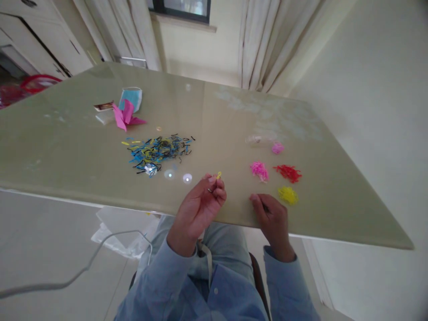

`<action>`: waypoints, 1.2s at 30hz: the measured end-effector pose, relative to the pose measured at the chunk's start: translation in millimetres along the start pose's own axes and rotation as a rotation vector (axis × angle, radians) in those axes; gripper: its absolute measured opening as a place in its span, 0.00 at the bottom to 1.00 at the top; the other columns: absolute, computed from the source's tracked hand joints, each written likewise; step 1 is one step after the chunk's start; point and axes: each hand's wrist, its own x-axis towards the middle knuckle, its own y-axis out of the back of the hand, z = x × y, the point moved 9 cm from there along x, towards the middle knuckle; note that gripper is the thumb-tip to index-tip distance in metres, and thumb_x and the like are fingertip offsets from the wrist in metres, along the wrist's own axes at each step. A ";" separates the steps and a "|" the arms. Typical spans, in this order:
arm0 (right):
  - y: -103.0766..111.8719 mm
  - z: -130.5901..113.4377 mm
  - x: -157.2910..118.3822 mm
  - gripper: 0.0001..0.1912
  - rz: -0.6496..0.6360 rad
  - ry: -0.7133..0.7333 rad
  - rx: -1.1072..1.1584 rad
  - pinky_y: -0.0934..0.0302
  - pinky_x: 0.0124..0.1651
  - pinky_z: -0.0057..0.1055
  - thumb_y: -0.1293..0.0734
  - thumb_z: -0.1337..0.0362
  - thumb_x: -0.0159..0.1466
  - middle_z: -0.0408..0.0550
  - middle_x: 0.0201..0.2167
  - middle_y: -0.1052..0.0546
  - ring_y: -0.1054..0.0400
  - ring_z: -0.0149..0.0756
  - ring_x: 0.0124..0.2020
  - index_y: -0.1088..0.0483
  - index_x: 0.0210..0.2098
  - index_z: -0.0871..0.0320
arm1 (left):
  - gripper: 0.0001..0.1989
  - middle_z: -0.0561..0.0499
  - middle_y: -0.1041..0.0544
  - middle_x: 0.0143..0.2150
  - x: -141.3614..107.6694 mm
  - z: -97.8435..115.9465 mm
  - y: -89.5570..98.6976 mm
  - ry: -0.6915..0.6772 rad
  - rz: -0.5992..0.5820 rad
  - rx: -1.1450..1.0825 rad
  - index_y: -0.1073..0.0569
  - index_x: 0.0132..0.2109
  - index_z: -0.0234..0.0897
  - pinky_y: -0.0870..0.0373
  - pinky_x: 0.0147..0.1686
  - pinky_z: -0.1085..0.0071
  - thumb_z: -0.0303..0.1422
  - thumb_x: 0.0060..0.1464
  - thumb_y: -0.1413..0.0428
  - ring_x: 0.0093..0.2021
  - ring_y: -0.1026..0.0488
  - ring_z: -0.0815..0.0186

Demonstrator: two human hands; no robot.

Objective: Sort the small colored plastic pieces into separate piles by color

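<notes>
My left hand (204,203) is held palm up over the table's near edge, thumb and forefinger pinching a small yellow rubber band (219,175). A tiny dark curve shows by its curled fingers; I cannot tell what it is. My right hand (270,216) rests closed at the table edge, its inside hidden. Closest to it lies a yellow pile of bands (288,195). Beyond are a red pile (288,173), a pink pile (259,171) and a smaller pink clump (277,147). Left of my hands spreads a mixed heap of blue, yellow and black bands (157,150).
A clear plastic container (259,140) lies behind the pink piles. Farther left are a pink folded-paper figure (125,117), a blue face mask (133,98) and a small packet (104,106). A grey cable (76,274) and a white plastic bag (117,232) are below the table (217,111).
</notes>
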 end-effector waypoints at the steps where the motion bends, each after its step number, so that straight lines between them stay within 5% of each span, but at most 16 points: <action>1: -0.2 0.0 -0.3 0.18 0.000 0.002 0.003 0.39 0.35 0.31 0.38 0.55 0.70 0.47 0.26 0.23 0.30 0.35 0.29 0.27 0.28 0.57 | 0.09 0.53 0.25 0.32 0.6 -2.9 -0.9 0.007 0.002 0.007 0.27 0.33 0.37 0.30 0.27 0.81 0.19 0.50 0.39 0.31 0.25 0.74; 16: 1.4 -9.3 -2.5 0.17 0.015 0.077 0.002 0.43 0.32 0.30 0.38 0.60 0.70 0.45 0.23 0.27 0.34 0.33 0.27 0.29 0.26 0.57 | 0.10 0.54 0.23 0.32 6.2 -19.7 -8.8 -0.029 -0.029 0.120 0.25 0.32 0.37 0.29 0.29 0.81 0.20 0.45 0.35 0.32 0.25 0.74; 23: 20.0 -26.8 -18.9 0.18 0.087 0.290 0.237 0.50 0.27 0.32 0.39 0.63 0.67 0.42 0.16 0.36 0.43 0.32 0.21 0.34 0.21 0.55 | 0.07 0.53 0.23 0.30 24.4 -24.8 -54.3 -0.367 -0.202 0.722 0.24 0.31 0.36 0.32 0.31 0.78 0.24 0.44 0.35 0.29 0.28 0.74; 29: 34.6 -24.2 -23.9 0.14 0.192 0.376 0.515 0.51 0.26 0.32 0.38 0.67 0.65 0.42 0.16 0.37 0.44 0.31 0.20 0.33 0.22 0.56 | 0.08 0.54 0.23 0.32 54.3 -80.2 -97.2 -0.541 -0.481 1.341 0.26 0.33 0.35 0.31 0.35 0.75 0.19 0.48 0.44 0.31 0.28 0.71; 36: 38.0 -14.2 -29.1 0.13 0.243 0.337 0.530 0.48 0.27 0.31 0.38 0.69 0.63 0.41 0.16 0.34 0.42 0.30 0.20 0.30 0.23 0.56 | 0.10 0.51 0.20 0.35 74.3 -130.1 -102.2 -0.621 -0.606 1.651 0.24 0.35 0.35 0.30 0.39 0.72 0.19 0.50 0.47 0.35 0.26 0.68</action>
